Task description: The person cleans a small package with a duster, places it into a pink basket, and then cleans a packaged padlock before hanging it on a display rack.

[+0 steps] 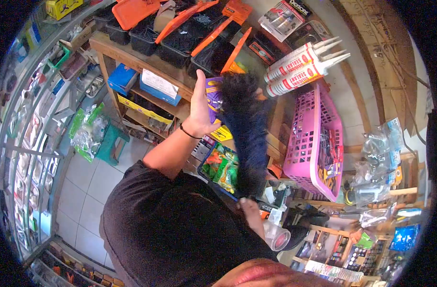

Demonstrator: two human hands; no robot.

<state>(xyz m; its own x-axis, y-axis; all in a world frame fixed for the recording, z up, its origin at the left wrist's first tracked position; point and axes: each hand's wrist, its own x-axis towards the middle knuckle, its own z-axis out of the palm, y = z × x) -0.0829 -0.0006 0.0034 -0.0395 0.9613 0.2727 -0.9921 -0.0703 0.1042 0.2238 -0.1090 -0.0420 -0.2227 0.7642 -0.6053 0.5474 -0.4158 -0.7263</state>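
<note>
My left hand (pixel 199 110), wearing a thin dark wristband, is raised at the shelf front with its thumb upright. It grips a purple packet (pixel 213 98), and its fingers are mostly hidden. My right hand (pixel 252 215) is low and close to my body, blurred, wrapped round the lower end of a long dark fluffy duster (pixel 249 138). The duster stretches up past the packet and is smeared by motion. Its top end lies near several white silicone sealant tubes (pixel 295 69). A clear plastic cup (pixel 277 237) shows just beyond my right hand.
Black bins with orange lids (pixel 180 24) line the wooden shelf (pixel 146 62) above. A pink basket (pixel 302 138) of packets stands right. Below the duster lies a tray of green packets (pixel 221 170). A green stool (pixel 114 146) and a glass display case (pixel 32 158) are left.
</note>
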